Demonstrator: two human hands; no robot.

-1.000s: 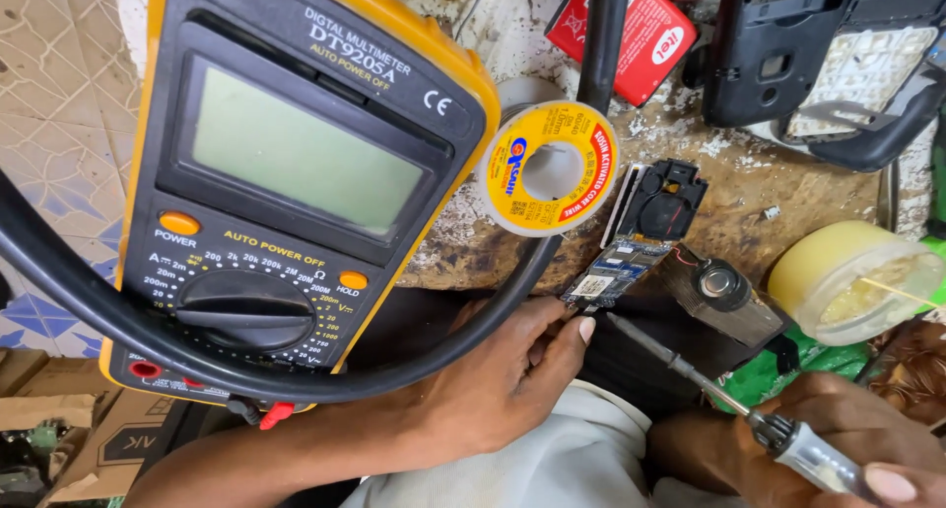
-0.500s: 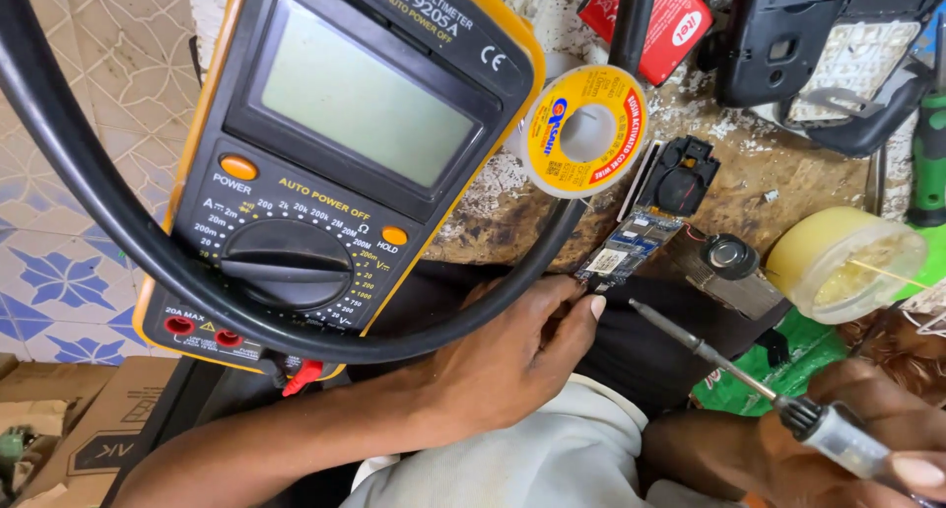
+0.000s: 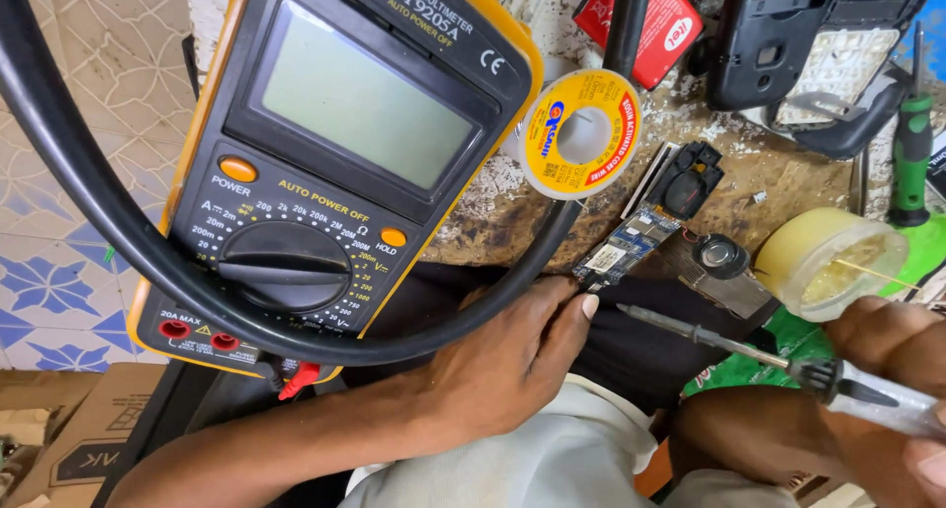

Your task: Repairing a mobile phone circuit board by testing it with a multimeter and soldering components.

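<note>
My left hand [image 3: 498, 365] pinches the near end of a small circuit board [image 3: 623, 252] that lies at the edge of the worn workbench [image 3: 778, 183]. My right hand [image 3: 892, 365] grips a soldering iron [image 3: 749, 355] by its handle, and the thin metal tip points left, just short of the left fingertips and the board. A black module and a small round part sit at the board's far end. A yellow spool of solder wire [image 3: 581, 134] lies just behind the board.
A large yellow multimeter [image 3: 335, 153] leans at the left, with a thick black cable [image 3: 89, 188] looping in front of it. A yellow tub of flux paste [image 3: 828, 262], a green screwdriver [image 3: 912, 143], a red battery [image 3: 655, 15] and a black phone housing [image 3: 769, 35] crowd the bench.
The view has shifted, so everything sits further right and lower. The soldering iron's tip has come closer to the circuit board. My left hand keeps its hold on the board.
</note>
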